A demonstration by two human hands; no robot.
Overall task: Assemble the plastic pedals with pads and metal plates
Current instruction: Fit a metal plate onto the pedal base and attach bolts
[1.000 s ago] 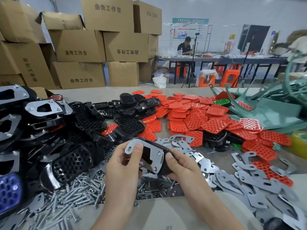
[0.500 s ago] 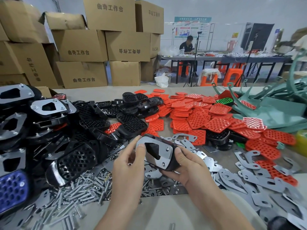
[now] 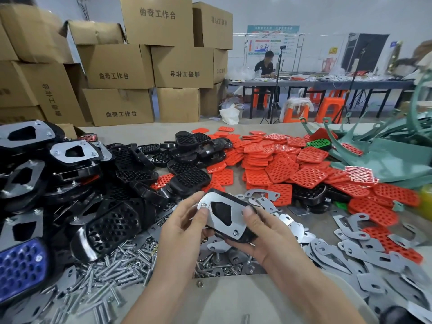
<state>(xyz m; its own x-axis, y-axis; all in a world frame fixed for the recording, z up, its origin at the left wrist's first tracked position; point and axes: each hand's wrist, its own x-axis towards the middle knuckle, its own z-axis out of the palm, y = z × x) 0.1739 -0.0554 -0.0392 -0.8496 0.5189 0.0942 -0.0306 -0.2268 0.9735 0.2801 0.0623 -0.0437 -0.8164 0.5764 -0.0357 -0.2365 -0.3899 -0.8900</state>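
Several boxes (image 3: pixel 117 66) read 曲奇工作台; left hand (image 3: pixel 184 226), right hand (image 3: pixel 258 233) grip pedal (image 3: pixel 221 210).

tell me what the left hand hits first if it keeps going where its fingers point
The left hand grips the held pedal, so it meets that first. Past it, the hand would probably reach the loose black pedal in the pile beyond, though depth is unclear.

Two bare hands, two bare arms

The left grip (image 3: pixel 184 230) and the right grip (image 3: pixel 259 239) are plain bare hands. Each thumb has a short, neat nail. The fingers and both wrists are bare, and both forearms are bare too, as far down as they can be seen.
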